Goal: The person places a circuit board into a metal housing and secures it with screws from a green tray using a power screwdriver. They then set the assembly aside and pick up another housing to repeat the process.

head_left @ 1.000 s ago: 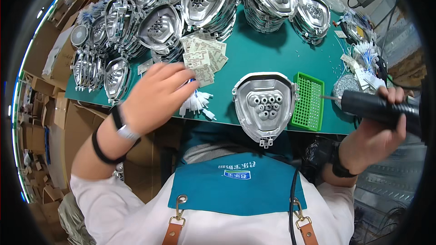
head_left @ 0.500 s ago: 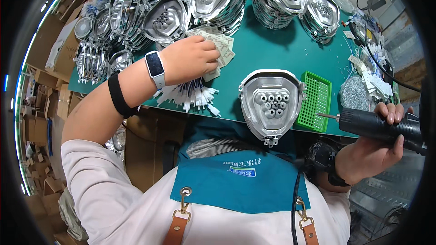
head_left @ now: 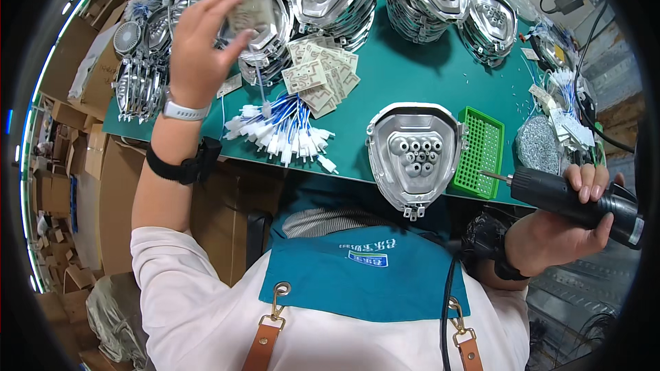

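Observation:
My left hand (head_left: 199, 51) is raised over the left part of the bench, thumb and fingers closed on a pale square circuit board (head_left: 251, 12), which is blurred. A wire with a white connector (head_left: 265, 106) appears to hang below it. My right hand (head_left: 557, 237) grips a black electric screwdriver (head_left: 546, 184), its bit pointing left towards a green perforated basket (head_left: 474, 177). Between my hands, at the bench's front edge, lies a silver cast-metal housing (head_left: 412, 187) with a cluster of round posts inside. More circuit boards (head_left: 326, 75) lie fanned beside a bunch of white connectors (head_left: 282, 141) on blue-and-white wires.
Stacked metal housings (head_left: 426, 7) line the back and left of the green bench (head_left: 385, 75). A small white fan (head_left: 127, 38) stands at far left. Wired parts and a roll of silvery mesh (head_left: 538, 144) sit at the right. Cardboard boxes fill the floor at left.
My left hand has moved left and up from the pile of boards, lifting one board away. My right hand and the screwdriver have barely moved.

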`<state>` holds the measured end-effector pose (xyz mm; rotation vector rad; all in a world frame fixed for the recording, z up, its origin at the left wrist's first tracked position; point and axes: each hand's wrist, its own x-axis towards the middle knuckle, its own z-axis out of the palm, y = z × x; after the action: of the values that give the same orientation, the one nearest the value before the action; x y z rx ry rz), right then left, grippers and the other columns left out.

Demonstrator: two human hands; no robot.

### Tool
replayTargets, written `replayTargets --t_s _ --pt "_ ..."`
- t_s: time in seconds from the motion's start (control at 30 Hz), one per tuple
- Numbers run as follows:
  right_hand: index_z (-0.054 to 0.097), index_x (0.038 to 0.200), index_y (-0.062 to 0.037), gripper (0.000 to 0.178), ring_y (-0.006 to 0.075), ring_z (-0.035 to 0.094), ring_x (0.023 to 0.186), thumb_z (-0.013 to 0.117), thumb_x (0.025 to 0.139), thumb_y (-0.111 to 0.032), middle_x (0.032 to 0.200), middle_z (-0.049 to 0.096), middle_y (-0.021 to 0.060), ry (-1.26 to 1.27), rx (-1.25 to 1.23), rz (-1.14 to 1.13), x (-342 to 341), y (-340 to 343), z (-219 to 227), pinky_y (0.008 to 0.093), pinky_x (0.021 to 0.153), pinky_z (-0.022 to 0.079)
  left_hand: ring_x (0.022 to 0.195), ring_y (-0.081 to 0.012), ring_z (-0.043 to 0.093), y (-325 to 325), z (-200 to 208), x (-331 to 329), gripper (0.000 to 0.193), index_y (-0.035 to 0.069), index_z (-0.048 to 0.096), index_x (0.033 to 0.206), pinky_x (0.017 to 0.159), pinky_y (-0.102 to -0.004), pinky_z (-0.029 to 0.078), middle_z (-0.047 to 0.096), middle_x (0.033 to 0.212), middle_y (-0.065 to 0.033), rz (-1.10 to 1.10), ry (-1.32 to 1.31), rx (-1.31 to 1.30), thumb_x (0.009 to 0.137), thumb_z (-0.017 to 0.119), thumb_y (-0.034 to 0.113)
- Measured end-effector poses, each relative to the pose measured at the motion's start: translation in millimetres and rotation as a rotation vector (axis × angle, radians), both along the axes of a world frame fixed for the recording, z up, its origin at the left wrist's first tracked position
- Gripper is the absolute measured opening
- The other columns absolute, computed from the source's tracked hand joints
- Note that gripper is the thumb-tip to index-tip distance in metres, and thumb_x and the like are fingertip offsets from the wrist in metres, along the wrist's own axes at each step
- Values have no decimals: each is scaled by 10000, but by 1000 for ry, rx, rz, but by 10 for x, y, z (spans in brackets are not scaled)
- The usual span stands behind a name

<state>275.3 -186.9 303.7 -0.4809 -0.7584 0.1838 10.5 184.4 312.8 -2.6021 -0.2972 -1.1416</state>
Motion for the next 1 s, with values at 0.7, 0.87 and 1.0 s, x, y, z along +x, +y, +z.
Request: replayTargets --t_s 0.7,0.87,1.0 --pt "338 1261 -52 569 161 475 696 593 791 -245 820 476 79 -331 -355 -106 -624 814 20 337 705 402 918 -249 506 -1811 -823 812 432 79 621 980 791 -394 386 564 962 -45 -242 165 -547 592 767 201" --pt "336 1264 -30 565 173 488 696 588 795 -215 823 492 93 -375 -372 -113 -586 862 -21 347 696 421 911 -246 504 -1819 -827 787 424 85 622 967 790 -393 376 558 952 -42 -213 136 -564 587 770 204" --pt "335 1266 -11 551 185 493 699 574 804 -193 824 495 102 -384 -377 -118 -578 882 -38 360 696 431 912 -245 503 -1811 -830 799 424 88 621 963 791 -394 373 555 947 -41 -225 133 -573 582 771 198"
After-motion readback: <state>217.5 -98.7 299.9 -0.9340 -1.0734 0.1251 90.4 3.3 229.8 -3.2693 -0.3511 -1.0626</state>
